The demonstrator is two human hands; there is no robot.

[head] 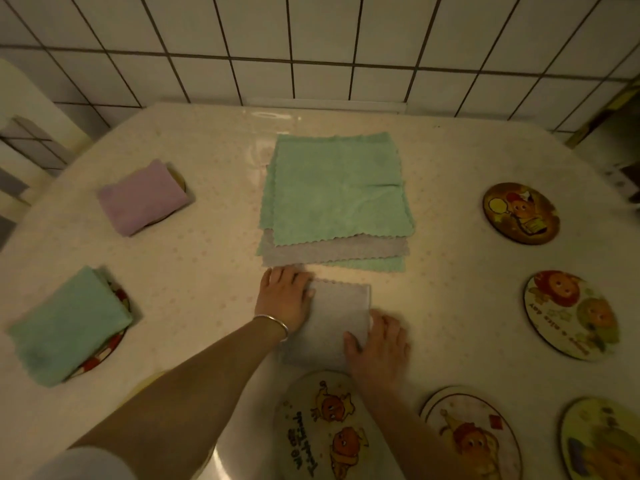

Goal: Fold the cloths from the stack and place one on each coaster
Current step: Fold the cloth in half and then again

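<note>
On the table: five bare coasters, two covered.

Both hands lie on the folded grey cloth at the middle of the surface. At 12 o'clock the stack of cloths blocks the way, almost touching the grey cloth. At 6 o'clock a bare coaster sits just beside it. Toward 9 o'clock a broad open strip runs to the green cloth and purple cloth. Toward 3 o'clock another open strip leads to the cartoon coasters.
</note>
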